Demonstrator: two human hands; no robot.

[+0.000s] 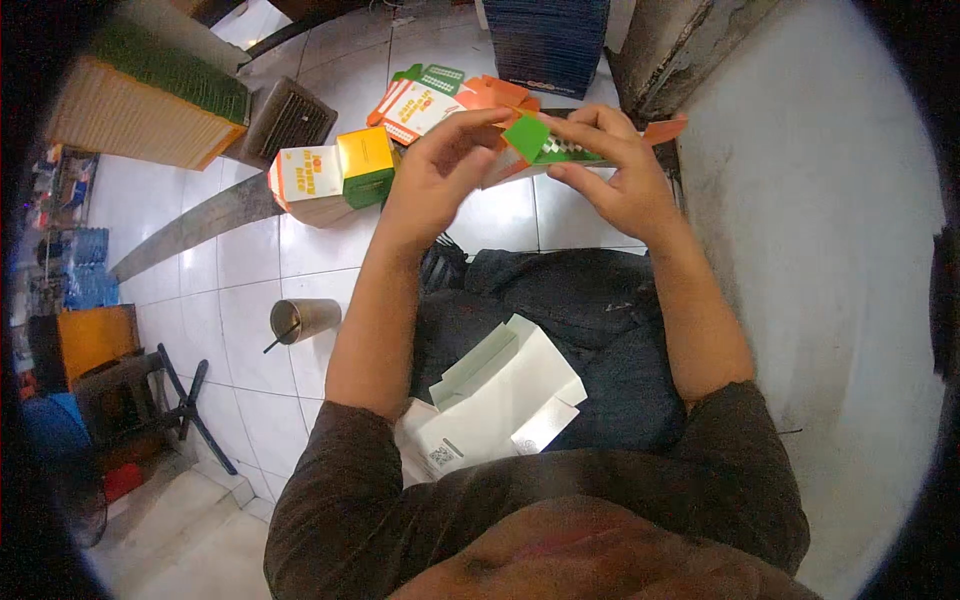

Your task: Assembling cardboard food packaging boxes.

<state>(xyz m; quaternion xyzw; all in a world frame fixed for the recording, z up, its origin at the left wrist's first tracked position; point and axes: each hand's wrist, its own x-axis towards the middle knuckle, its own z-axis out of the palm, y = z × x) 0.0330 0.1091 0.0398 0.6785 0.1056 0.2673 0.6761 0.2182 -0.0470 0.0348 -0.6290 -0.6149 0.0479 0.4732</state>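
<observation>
A printed cardboard carton (517, 157) with a green end flap is raised in front of me, partly covered by fingers. My left hand (454, 161) grips its left end. My right hand (619, 161) pinches its near edge between thumb and fingers, and an orange flap (666, 131) sticks out past that hand. Across my lap, on dark trousers (562, 289), lies a partly folded white cardboard carton (499, 394), plain side up. Beyond my left hand, flat orange, white and green carton blanks (424, 105) rest in a loose pile.
A stack of printed cartons (307, 176) stands on the tiled floor to the left. Left of my forearm is a metal cup (315, 319) with a straw. Tall carton stacks (150, 97) and dark blue sheets (544, 45) rise farther off. A wall (810, 262) borders my right.
</observation>
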